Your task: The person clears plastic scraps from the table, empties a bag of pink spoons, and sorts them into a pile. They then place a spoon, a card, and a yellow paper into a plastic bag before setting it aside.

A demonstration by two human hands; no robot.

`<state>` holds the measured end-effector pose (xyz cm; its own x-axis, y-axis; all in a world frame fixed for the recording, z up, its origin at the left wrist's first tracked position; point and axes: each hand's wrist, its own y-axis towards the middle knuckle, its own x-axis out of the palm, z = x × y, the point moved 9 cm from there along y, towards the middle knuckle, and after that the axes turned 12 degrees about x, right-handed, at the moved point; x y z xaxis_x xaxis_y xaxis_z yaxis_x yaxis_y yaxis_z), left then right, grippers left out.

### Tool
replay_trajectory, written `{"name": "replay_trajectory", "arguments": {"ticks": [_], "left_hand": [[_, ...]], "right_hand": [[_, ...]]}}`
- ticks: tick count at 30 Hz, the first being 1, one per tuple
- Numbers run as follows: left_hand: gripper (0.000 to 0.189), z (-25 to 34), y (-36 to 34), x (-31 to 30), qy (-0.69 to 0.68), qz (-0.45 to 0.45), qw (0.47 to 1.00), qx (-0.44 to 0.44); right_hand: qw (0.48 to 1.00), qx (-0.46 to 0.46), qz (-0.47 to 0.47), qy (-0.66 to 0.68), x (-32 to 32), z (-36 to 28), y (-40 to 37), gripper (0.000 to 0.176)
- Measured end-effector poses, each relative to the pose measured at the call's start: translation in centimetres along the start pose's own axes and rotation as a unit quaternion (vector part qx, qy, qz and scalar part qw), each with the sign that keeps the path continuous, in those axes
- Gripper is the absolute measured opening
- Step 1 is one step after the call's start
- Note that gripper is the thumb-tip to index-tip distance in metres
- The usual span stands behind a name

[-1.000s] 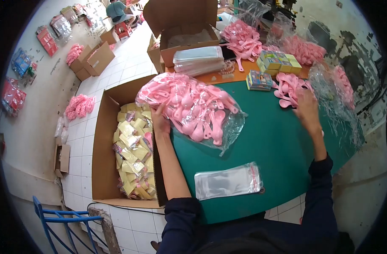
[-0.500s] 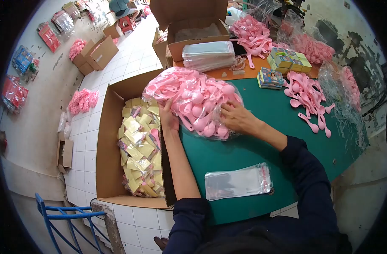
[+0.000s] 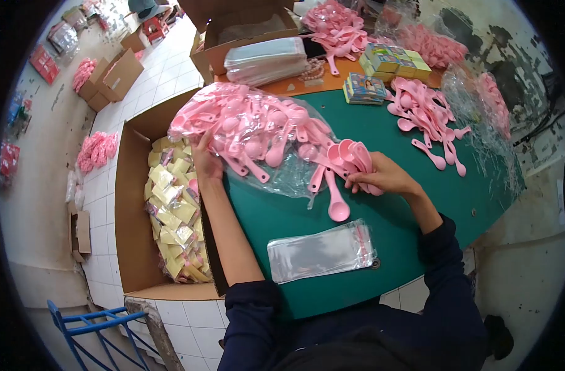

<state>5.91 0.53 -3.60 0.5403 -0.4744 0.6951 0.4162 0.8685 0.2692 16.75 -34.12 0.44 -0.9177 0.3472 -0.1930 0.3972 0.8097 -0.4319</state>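
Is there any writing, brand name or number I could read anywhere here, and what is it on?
No text here can be read.
Small colourful boxes: printed fronts, too blurred to read.
Yellow packs in the carton: print too small to read.
Pink spoons in the right hand: no marking visible.

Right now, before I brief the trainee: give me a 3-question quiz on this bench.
1. True or false: the right hand holds a bunch of pink plastic spoons.
2. The flat clear plastic pouch lies: A) on the green tabletop; B) inside a box; C) on the floor tiles.
3. Fill in: the left hand holds the large clear plastic bag of pink spoons, next to the open brown cardboard box full of ____ packets.
Key: 1 true; 2 A; 3 yellow.
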Motion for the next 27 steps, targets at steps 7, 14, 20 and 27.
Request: {"name": "replay_trajectory", "arguments": {"ticks": [7, 14, 20, 27], "left_hand": [[0.042, -0.4, 0.1, -0.8, 0.017, -0.008, 1.000, -0.021], [0.038, -0.6, 0.0, -0.7, 0.012, -0.010, 0.999, -0.029], [0.031, -0.5, 0.0, -0.9, 0.006, -0.002, 1.000, -0.014], [0.030, -0.4, 0.0, -0.6, -0.003, -0.007, 1.000, -0.014]], "right_hand": [[0.976, 0.048, -0.096, 0.191, 1.1, 0.3, -1.2, 0.032], [0.994, 0.023, 0.012, 0.109, -7.6, 0.5, -1.7, 0.035], [0.742, -0.003, 0.513, -0.431, -23.5, -1.8, -3.8, 0.022], [0.847, -0.330, 0.033, -0.416, 4.1, -7.0, -1.8, 0.047]]}}
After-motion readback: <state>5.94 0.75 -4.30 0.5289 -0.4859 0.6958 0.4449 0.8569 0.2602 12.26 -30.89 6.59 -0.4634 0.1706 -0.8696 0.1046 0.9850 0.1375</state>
